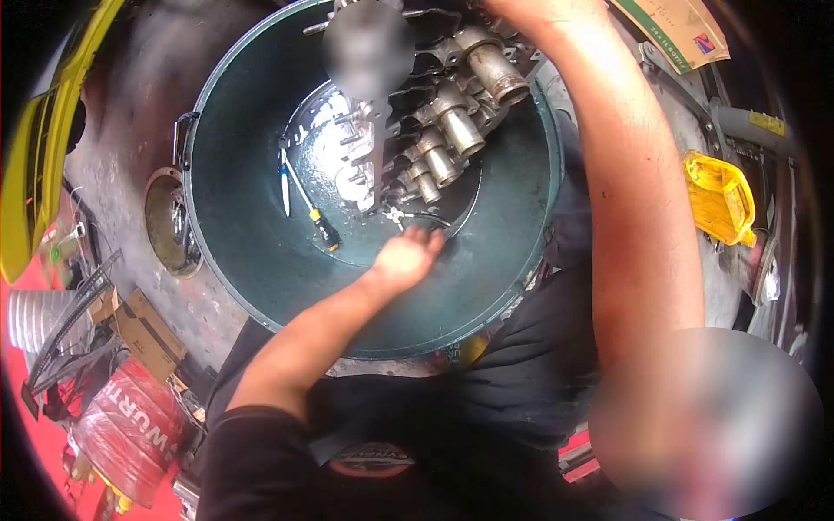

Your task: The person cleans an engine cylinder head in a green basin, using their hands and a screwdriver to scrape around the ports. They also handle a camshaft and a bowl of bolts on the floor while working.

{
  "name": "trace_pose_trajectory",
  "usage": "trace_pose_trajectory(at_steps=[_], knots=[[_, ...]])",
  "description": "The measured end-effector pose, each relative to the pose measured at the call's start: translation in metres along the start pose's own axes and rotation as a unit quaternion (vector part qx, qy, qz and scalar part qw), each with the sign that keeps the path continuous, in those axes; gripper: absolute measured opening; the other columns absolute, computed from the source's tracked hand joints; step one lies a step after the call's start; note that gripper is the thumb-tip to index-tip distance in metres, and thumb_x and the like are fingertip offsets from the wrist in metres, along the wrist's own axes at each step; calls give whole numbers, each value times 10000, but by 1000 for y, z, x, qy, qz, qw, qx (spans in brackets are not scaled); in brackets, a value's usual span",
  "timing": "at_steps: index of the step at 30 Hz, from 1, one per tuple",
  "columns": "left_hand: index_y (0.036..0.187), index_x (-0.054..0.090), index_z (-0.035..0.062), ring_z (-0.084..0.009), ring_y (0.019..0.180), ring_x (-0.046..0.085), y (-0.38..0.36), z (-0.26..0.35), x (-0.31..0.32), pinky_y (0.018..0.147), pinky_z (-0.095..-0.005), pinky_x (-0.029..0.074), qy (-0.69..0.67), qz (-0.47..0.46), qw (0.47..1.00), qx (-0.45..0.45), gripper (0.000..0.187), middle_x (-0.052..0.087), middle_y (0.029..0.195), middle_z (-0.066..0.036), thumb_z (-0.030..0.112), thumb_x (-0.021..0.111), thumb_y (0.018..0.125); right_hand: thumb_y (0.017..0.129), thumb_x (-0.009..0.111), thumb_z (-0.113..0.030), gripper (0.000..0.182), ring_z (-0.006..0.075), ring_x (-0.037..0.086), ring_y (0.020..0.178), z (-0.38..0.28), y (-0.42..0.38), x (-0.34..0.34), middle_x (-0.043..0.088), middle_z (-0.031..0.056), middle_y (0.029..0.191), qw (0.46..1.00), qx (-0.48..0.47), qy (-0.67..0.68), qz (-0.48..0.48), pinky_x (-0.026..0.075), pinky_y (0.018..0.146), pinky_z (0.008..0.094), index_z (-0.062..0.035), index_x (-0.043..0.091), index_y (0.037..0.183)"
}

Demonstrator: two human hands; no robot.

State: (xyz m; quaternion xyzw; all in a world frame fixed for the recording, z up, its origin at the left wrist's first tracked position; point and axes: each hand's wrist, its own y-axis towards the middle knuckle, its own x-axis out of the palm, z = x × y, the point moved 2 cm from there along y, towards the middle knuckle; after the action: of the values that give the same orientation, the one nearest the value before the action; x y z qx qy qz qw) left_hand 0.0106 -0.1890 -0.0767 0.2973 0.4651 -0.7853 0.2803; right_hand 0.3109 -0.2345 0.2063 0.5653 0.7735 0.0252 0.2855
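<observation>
A large dark green round metal tub (pixel 261 260) is seen from above, with a grey multi-cylinder metal valve block (pixel 434 130) standing in it toward twelve o'clock. The left hand (pixel 407 256) is lowered, fingers loosely spread, onto the wet tub floor just below the block. The right hand (pixel 521 10) is raised to the block's top at one o'clock; its grip cannot be told. A yellow-handled screwdriver (pixel 311 208) lies at nine o'clock of the left hand.

head cam | looks steeply down, close | wide fisheye over green basin (pixel 261 260) | single view
</observation>
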Motion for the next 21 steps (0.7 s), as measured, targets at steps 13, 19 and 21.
trace_pose_trajectory(at_steps=[13, 19, 21], knots=[[1502, 423, 22, -346, 1490, 301, 68, -12, 51, 1172, -495, 325, 191, 118, 964, 143, 574, 326, 1605, -208, 244, 448, 974, 843, 646, -210, 227, 213, 648, 695, 14, 6, 8, 681, 121, 741, 999, 10, 30, 21, 507, 677, 349, 13, 677, 865], [1411, 506, 19, -338, 1287, 512, -39, -78, 40, 1120, -529, 368, 59, 87, 983, 148, 557, 561, 1380, -190, 207, 532, 887, 971, 627, -189, 236, 118, 650, 1013, 30, 8, 5, 741, 46, 1108, 994, 88, 0, -70, 472, 914, 267, -53, 749, 1120], [1334, 565, 13, -274, 1069, 586, -66, -107, 25, 1012, -484, 432, 92, 126, 979, 130, 509, 642, 1057, -110, 183, 554, 854, 894, 713, -233, 269, 78, 629, 870, 27, 6, 2, 733, 21, 939, 998, 39, 28, -44, 485, 809, 246, -18, 742, 1053]])
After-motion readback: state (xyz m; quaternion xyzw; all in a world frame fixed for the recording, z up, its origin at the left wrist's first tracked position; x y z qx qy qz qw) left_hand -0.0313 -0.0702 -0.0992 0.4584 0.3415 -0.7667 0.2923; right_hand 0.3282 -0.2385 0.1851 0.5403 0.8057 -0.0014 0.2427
